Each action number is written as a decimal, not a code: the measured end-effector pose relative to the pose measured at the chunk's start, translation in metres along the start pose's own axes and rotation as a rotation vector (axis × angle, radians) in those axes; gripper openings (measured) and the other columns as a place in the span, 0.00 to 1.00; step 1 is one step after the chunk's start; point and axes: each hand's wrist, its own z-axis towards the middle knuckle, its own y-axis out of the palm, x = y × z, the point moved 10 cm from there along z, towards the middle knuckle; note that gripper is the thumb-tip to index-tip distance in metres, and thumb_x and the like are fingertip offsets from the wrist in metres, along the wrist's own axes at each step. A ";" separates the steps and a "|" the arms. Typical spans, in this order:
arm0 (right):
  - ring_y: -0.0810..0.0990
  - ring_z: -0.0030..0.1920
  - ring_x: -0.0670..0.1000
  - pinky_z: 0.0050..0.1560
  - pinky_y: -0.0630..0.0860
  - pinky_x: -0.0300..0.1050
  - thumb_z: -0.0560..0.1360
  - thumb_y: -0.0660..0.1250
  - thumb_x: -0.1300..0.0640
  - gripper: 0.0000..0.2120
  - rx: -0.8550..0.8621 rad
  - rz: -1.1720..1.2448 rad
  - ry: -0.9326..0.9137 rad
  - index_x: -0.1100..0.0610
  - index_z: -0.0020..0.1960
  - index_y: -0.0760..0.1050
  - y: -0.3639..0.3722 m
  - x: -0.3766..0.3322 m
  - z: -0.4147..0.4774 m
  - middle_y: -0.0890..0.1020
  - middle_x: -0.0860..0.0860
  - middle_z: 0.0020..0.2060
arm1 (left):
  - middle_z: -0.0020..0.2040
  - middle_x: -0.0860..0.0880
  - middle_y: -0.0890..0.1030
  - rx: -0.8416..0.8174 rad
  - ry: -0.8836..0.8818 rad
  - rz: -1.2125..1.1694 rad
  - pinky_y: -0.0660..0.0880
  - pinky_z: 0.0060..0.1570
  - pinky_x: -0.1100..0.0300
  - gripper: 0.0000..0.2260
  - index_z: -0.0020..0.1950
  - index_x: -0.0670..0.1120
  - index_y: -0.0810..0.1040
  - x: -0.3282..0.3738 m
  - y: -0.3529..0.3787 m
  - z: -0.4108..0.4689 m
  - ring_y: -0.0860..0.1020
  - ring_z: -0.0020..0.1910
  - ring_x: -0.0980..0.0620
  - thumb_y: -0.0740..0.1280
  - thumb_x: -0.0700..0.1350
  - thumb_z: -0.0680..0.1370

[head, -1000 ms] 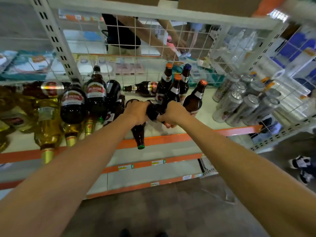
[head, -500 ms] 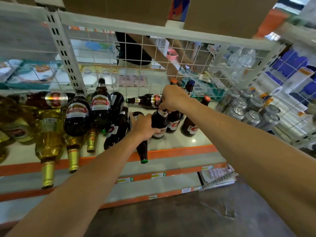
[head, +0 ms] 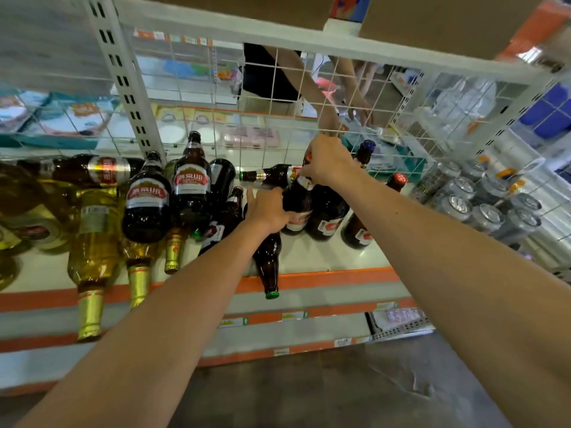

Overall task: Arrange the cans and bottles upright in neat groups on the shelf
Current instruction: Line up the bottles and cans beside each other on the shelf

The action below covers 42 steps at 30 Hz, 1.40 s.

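- Bright, even indoor light falls from above; the white shelf (head: 312, 257) looks pale and a little washed out.
- Small white glints sit on the brown bottles (head: 191, 193), and the tops of the cans (head: 457, 208) gleam.
- Shadows under the glass are soft and short; the floor (head: 309, 393) is much dimmer.
- Wide-angle bending bows the top rail (head: 278, 35) and stretches both forearms (head: 160, 332) towards the lower corners.
- The left edge and the upper right corner are smeared with blur; the middle is sharper.
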 end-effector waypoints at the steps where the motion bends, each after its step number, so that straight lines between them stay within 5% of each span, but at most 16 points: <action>1: 0.76 0.41 0.56 0.37 0.71 0.45 0.73 0.73 0.60 0.10 -0.008 0.006 0.002 0.60 0.41 0.71 0.001 -0.001 -0.001 0.76 0.56 0.39 | 0.59 0.48 0.82 -0.001 0.011 -0.008 0.60 0.71 0.47 0.27 0.63 0.47 0.77 -0.001 0.001 0.000 0.76 0.62 0.46 0.75 0.59 0.70; 6: 0.79 0.47 0.60 0.40 0.69 0.47 0.75 0.71 0.58 0.09 0.005 0.071 0.008 0.62 0.50 0.74 -0.002 0.002 -0.018 0.77 0.57 0.42 | 0.60 0.42 0.80 -0.026 0.046 0.059 0.74 0.61 0.47 0.24 0.71 0.45 0.73 -0.008 -0.002 -0.014 0.77 0.62 0.41 0.71 0.48 0.76; 9: 0.79 0.53 0.62 0.44 0.74 0.51 0.77 0.70 0.56 0.21 0.106 0.257 0.066 0.62 0.65 0.68 0.001 0.014 -0.045 0.79 0.60 0.53 | 0.53 0.44 0.82 -0.031 0.091 0.265 0.75 0.58 0.47 0.10 0.57 0.44 0.79 -0.010 -0.010 -0.023 0.79 0.56 0.42 0.68 0.45 0.77; 11: 0.80 0.52 0.62 0.46 0.77 0.53 0.78 0.67 0.53 0.20 0.159 0.386 0.114 0.59 0.66 0.67 0.017 0.023 -0.070 0.81 0.59 0.53 | 0.50 0.45 0.81 -0.043 0.113 0.343 0.74 0.57 0.48 0.02 0.49 0.47 0.78 -0.013 -0.012 -0.025 0.78 0.53 0.43 0.66 0.43 0.78; 18: 0.78 0.55 0.59 0.48 0.74 0.48 0.76 0.68 0.43 0.26 -0.289 0.531 0.204 0.62 0.61 0.70 0.165 0.013 -0.145 0.78 0.57 0.53 | 0.61 0.45 0.76 -0.203 0.190 0.470 0.75 0.57 0.45 0.16 0.65 0.50 0.78 -0.015 -0.004 -0.020 0.77 0.58 0.41 0.63 0.41 0.78; 23: 0.83 0.48 0.60 0.45 0.81 0.54 0.72 0.74 0.50 0.24 -0.253 0.788 0.313 0.61 0.57 0.67 0.206 -0.003 -0.163 0.81 0.57 0.49 | 0.74 0.44 0.67 -0.244 0.224 0.520 0.68 0.68 0.45 0.26 0.76 0.52 0.68 -0.022 -0.001 -0.025 0.70 0.69 0.38 0.64 0.38 0.78; 29: 0.84 0.44 0.60 0.45 0.82 0.55 0.71 0.73 0.53 0.19 -0.258 0.643 0.244 0.63 0.56 0.74 0.176 0.014 -0.156 0.82 0.59 0.46 | 0.76 0.42 0.65 -0.204 0.273 0.610 0.63 0.72 0.48 0.29 0.78 0.49 0.62 -0.017 -0.008 -0.037 0.67 0.72 0.39 0.65 0.39 0.78; 35: 0.85 0.40 0.56 0.46 0.83 0.53 0.73 0.73 0.55 0.12 -0.354 0.416 0.120 0.63 0.50 0.78 0.103 0.024 -0.140 0.84 0.58 0.39 | 0.70 0.48 0.72 -0.120 0.240 0.622 0.56 0.72 0.45 0.32 0.76 0.51 0.64 -0.018 -0.005 -0.049 0.69 0.69 0.44 0.70 0.54 0.74; 38: 0.84 0.32 0.50 0.37 0.82 0.46 0.75 0.72 0.55 0.11 -0.325 0.324 0.065 0.64 0.47 0.79 0.055 0.024 -0.125 0.85 0.56 0.33 | 0.60 0.48 0.79 -0.052 0.173 0.557 0.65 0.62 0.46 0.27 0.66 0.50 0.71 -0.017 -0.003 -0.060 0.73 0.62 0.43 0.72 0.58 0.71; 42: 0.83 0.34 0.53 0.33 0.77 0.45 0.74 0.73 0.53 0.13 -0.260 0.169 -0.021 0.62 0.39 0.76 0.007 0.007 -0.107 0.83 0.55 0.33 | 0.56 0.45 0.82 -0.150 0.046 0.261 0.74 0.56 0.50 0.24 0.60 0.46 0.77 -0.014 0.021 -0.076 0.78 0.57 0.42 0.74 0.58 0.70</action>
